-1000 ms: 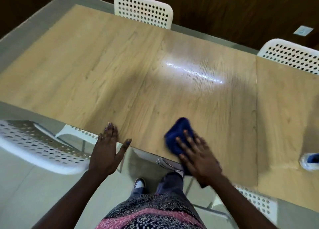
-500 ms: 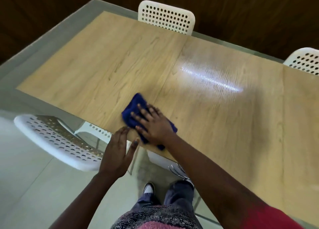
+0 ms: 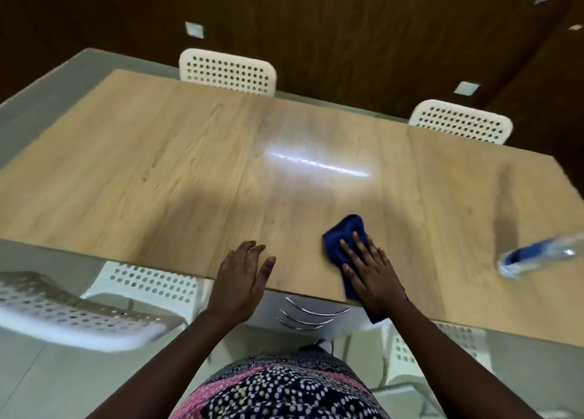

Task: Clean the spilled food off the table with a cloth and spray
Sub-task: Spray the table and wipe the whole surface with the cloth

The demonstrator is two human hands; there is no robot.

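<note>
Table [image 3: 158, 172]: I see no food left on it, so I judge wiping nearly done. Cloth [image 3: 346, 233] has swept back from 9 o'clock to 5 o'clock at the near edge. Right hand [image 3: 371, 273] presses it flat, fingers spread. Left hand [image 3: 241, 279] hovers relaxed, empty. Spray bottle [image 3: 537, 255] blurred at 3 o'clock.

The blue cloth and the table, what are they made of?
The blue cloth looks like soft, fuzzy fabric, maybe microfibre: it bunches under the right hand. The table looks like pale wood or wood-look laminate: grain lines show, and a smooth sheen reflects light.
</note>
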